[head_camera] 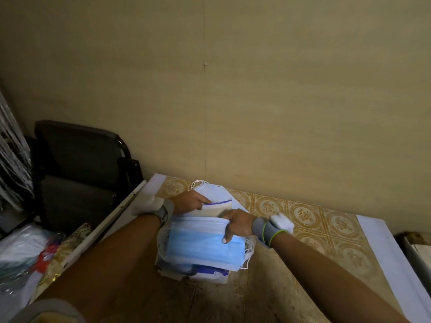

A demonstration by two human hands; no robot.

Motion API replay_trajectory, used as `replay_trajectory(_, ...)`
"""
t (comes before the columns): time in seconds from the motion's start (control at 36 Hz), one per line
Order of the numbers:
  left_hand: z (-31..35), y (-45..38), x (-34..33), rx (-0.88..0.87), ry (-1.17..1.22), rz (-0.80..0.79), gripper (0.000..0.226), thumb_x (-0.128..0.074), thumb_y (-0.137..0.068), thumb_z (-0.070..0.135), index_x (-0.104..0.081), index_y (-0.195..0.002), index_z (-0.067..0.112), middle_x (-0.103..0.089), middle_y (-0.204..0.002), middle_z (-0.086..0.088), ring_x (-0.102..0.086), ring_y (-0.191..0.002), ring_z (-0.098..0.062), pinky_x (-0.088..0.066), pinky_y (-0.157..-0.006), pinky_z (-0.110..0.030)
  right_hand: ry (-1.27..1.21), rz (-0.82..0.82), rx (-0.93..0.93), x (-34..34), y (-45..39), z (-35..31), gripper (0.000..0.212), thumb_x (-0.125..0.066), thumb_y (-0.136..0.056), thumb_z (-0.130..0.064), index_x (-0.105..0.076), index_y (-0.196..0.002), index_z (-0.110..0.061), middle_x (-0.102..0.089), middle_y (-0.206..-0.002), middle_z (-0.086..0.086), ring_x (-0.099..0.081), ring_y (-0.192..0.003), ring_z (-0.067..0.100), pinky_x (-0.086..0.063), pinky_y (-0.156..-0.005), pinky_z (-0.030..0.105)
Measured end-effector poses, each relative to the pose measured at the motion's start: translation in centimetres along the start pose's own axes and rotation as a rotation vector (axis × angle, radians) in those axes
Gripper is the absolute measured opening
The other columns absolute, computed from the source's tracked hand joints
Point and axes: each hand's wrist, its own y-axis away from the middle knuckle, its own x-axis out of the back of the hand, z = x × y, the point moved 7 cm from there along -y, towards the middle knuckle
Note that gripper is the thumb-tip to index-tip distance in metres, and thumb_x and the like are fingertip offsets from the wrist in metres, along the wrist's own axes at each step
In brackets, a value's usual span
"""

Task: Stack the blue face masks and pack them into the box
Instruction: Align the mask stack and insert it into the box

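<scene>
Right hand (235, 223) clamped the stack of blue face masks (203, 248), thumb over its top; left hand (191, 201), just beyond, pinched the box (217, 208) flap. Squaring the edges and tucking loose ear loops first would probably ease insertion.

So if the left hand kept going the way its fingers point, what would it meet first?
Probably the box flap its fingers already pinch, then the right hand just beyond. Depth is unclear.
</scene>
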Motion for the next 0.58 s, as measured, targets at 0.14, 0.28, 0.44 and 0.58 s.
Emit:
replay_trajectory(0.14, 0.6, -0.4, -0.4, -0.002, -0.029, 0.036, 0.047, -0.041, -0.087, -0.006, -0.058, -0.128, 0.01, -0.055, -0.137, -0.007, -0.048, -0.126, -0.025, -0.032, -0.098, -0.02, 0.084, -0.004, -0.025, -0.7, -0.9, -0.8, 0.062, -0.07, -0.079, -0.019, -0.046, -0.135, -0.007, -0.043, -0.144, 0.01, -0.041, -0.13, 0.031, -0.038, -0.105, 0.036)
replay_trajectory(0.28, 0.8, -0.5, -0.4, -0.03, -0.066, 0.058, 0.048, -0.037, -0.089, -0.008, -0.054, -0.131, 0.008, -0.052, -0.141, -0.007, -0.046, -0.13, -0.023, -0.028, -0.103, -0.017, 0.083, -0.011, -0.031, -0.9, -1.6, -1.6, 0.058, -0.071, -0.077, -0.016, -0.051, -0.13, -0.002, -0.048, -0.139, 0.014, -0.046, -0.126, 0.031, -0.039, -0.099, 0.031)
replay_trajectory(0.44, 1.0, -0.5, -0.6, -0.077, -0.101, 0.056, 0.049, -0.035, -0.09, -0.008, -0.052, -0.133, 0.009, -0.048, -0.144, -0.005, -0.042, -0.134, -0.02, -0.025, -0.11, -0.02, 0.036, -0.077, -0.054, -2.1, -2.4, -1.9, 0.062, -0.078, -0.067, -0.015, -0.058, -0.123, 0.001, -0.058, -0.129, 0.014, -0.052, -0.12, 0.032, -0.041, -0.093, 0.028)
replay_trajectory(0.58, 0.6, 0.1, -0.4, -0.107, -0.168, 0.124, 0.052, -0.038, -0.091, 0.0, -0.046, -0.138, 0.02, -0.046, -0.146, -0.003, -0.044, -0.132, -0.022, -0.03, -0.11, -0.024, 0.051, -0.104, -0.072, -2.8, -3.3, -1.1, 0.071, -0.078, -0.067, -0.017, -0.05, -0.129, 0.002, -0.053, -0.133, 0.015, -0.049, -0.124, 0.032, -0.043, -0.101, 0.033)
